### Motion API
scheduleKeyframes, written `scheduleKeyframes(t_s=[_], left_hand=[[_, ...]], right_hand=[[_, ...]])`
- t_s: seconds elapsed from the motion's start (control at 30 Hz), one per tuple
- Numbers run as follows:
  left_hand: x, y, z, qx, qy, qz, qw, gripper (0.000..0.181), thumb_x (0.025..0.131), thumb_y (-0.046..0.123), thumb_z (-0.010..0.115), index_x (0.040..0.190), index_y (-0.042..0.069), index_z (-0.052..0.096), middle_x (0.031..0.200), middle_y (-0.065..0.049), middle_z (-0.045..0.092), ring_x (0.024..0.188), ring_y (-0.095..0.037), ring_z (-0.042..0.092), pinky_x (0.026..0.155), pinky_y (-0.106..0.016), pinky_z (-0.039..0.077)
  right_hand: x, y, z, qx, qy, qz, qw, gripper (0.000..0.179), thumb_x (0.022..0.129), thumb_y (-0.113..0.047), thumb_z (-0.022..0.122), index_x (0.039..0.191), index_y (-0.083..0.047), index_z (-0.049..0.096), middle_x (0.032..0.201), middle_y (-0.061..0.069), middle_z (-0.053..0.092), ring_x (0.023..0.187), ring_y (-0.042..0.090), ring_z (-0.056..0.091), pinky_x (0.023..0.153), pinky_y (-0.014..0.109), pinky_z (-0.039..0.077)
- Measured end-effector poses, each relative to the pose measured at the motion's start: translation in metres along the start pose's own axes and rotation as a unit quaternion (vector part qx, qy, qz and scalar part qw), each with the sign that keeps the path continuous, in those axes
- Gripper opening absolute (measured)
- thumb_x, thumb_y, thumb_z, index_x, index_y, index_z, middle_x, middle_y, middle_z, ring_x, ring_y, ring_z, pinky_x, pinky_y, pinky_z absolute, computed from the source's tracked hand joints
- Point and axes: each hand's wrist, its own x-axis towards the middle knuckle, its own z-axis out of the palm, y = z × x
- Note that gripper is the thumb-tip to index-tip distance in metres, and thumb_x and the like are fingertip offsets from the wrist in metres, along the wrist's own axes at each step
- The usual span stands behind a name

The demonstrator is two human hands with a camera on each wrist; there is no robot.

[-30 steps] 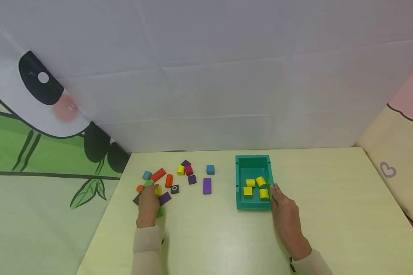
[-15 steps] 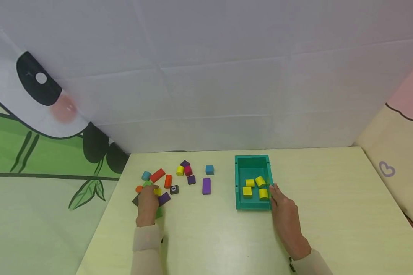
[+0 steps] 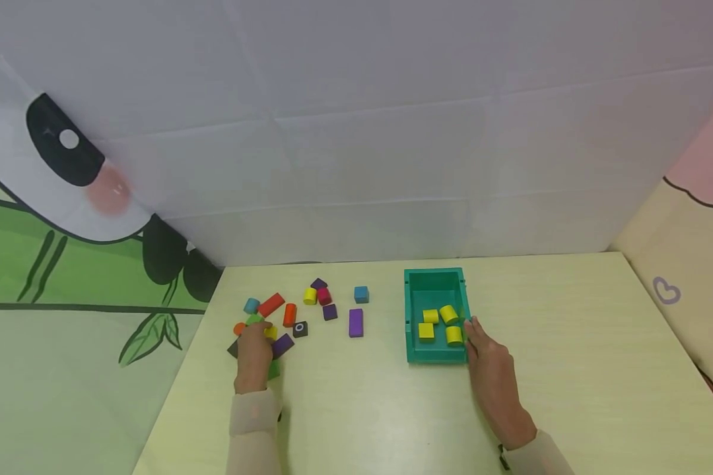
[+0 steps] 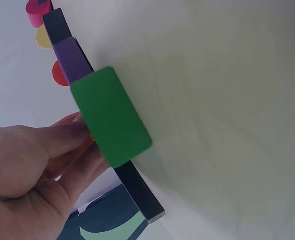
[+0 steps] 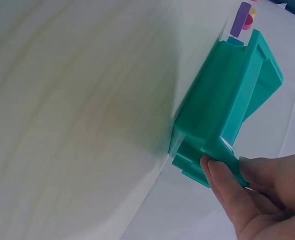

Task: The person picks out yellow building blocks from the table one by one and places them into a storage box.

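Observation:
In the head view my left hand is down among a cluster of toy blocks, its fingertips at a yellow block and pinching it. The left wrist view shows thumb and fingers behind a standing green block, which hides most of the yellow piece. Next to that hand are a purple block and a dark block. My right hand grips the right wall of a teal tray, thumb and fingers on either side of its rim. Several yellow blocks lie inside.
Red and orange blocks lie beyond the left hand. A purple rectangular block and a blue cube lie between the cluster and the tray. A white printed sheet rises behind the table.
The whole head view shifts very slightly. Both hands keep their places, the left at the yellow block and the right on the tray.

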Motion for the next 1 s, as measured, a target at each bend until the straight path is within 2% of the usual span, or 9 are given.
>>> scheduleKeyframes(t_s=[0.13,0.23,0.37,0.47,0.73,0.9,1.0], left_hand=[[-0.003,-0.001,-0.001,0.004,0.011,0.014,0.9998,0.036,0.101,-0.012,0.053,0.136,-0.013,0.061,0.139,-0.035,0.06,0.129,-0.05,0.058,0.109,-0.061,0.05],[-0.006,0.0,-0.003,-0.008,0.012,0.009,0.9999,0.037,0.102,-0.011,0.053,0.138,-0.012,0.06,0.142,-0.034,0.058,0.132,-0.05,0.056,0.112,-0.062,0.047],[-0.012,0.004,-0.006,-0.026,0.019,0.006,0.9995,0.038,0.104,-0.008,0.054,0.142,-0.01,0.057,0.144,-0.032,0.056,0.136,-0.05,0.051,0.117,-0.062,0.042],[-0.015,0.009,-0.009,-0.027,0.03,0.018,0.999,0.037,0.104,-0.007,0.055,0.141,-0.01,0.057,0.144,-0.032,0.057,0.136,-0.05,0.052,0.117,-0.061,0.042],[-0.025,0.033,-0.015,-0.025,0.064,0.051,0.9963,0.035,0.101,-0.011,0.06,0.136,-0.013,0.061,0.135,-0.032,0.062,0.129,-0.049,0.057,0.114,-0.059,0.047],[-0.032,0.052,-0.01,-0.032,0.076,0.088,0.9927,0.033,0.099,-0.013,0.06,0.132,-0.014,0.064,0.131,-0.031,0.065,0.126,-0.048,0.059,0.112,-0.058,0.048],[-0.036,0.062,-0.006,-0.038,0.091,0.12,0.9879,0.031,0.096,-0.017,0.062,0.127,-0.015,0.067,0.128,-0.031,0.068,0.124,-0.048,0.062,0.111,-0.058,0.049]], right_hand=[[0.0,0.001,0.002,-0.002,-0.001,0.001,1.0,0.049,0.091,0.012,0.074,0.138,0.01,0.061,0.142,0.027,0.059,0.123,0.046,0.063,0.092,0.053,0.058],[-0.001,0.0,0.001,-0.003,-0.006,0.006,1.0,0.049,0.091,0.012,0.074,0.139,0.009,0.061,0.143,0.027,0.058,0.124,0.045,0.062,0.093,0.052,0.057],[0.0,0.001,0.001,0.001,-0.004,0.001,1.0,0.049,0.09,0.013,0.073,0.138,0.01,0.061,0.142,0.028,0.058,0.124,0.046,0.062,0.092,0.053,0.058],[0.001,0.002,0.001,0.002,0.0,-0.005,1.0,0.048,0.09,0.014,0.073,0.137,0.01,0.062,0.142,0.028,0.059,0.124,0.046,0.062,0.092,0.053,0.058],[0.001,0.002,0.002,0.002,0.011,-0.016,0.9998,0.049,0.088,0.015,0.075,0.135,0.011,0.063,0.14,0.029,0.059,0.122,0.047,0.063,0.09,0.052,0.058],[0.0,0.0,0.0,0.004,0.013,-0.013,0.9998,0.049,0.088,0.015,0.075,0.135,0.01,0.063,0.14,0.029,0.06,0.123,0.046,0.063,0.09,0.052,0.058],[0.0,0.0,0.0,0.007,0.005,-0.004,1.0,0.049,0.09,0.014,0.074,0.137,0.009,0.062,0.141,0.028,0.059,0.123,0.046,0.062,0.091,0.052,0.058]])
